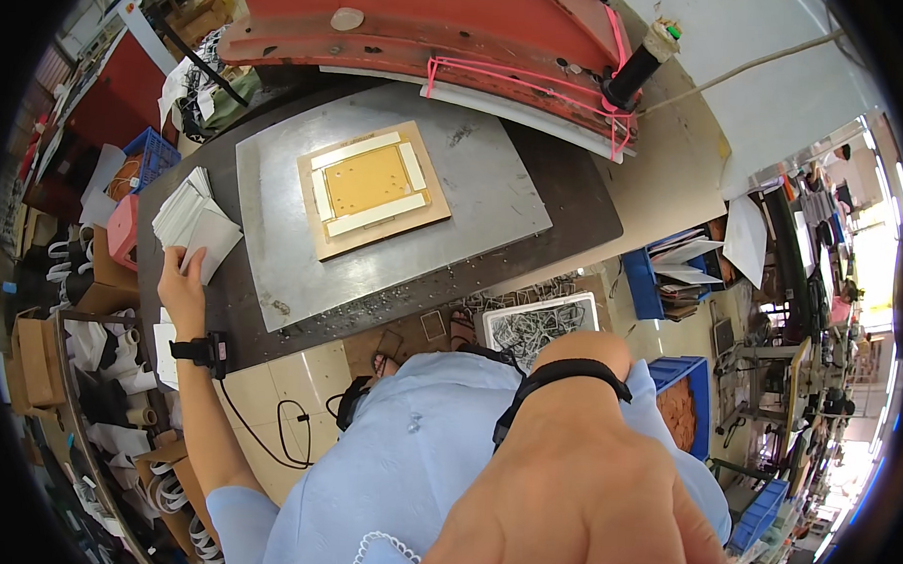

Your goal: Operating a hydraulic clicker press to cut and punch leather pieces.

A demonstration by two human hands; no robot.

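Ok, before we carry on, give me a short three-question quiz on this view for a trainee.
1. Which hand touches the fanned stack of white sheets?
2. True or false: the rectangular tan wooden board lies on the flat grey metal plate.
3. What shows inside the white rectangular box: (a) blue cloth, (b) thin grey scraps or (c) brown rope?

Key: 1. The left hand. 2. True. 3. b.

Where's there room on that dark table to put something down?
There's room on the metal plate, right and left of the wooden board, and on the dark table past the plate's right edge. It's crowded at the left, with white sheets and the left hand, and along the front, where little bits lie scattered.
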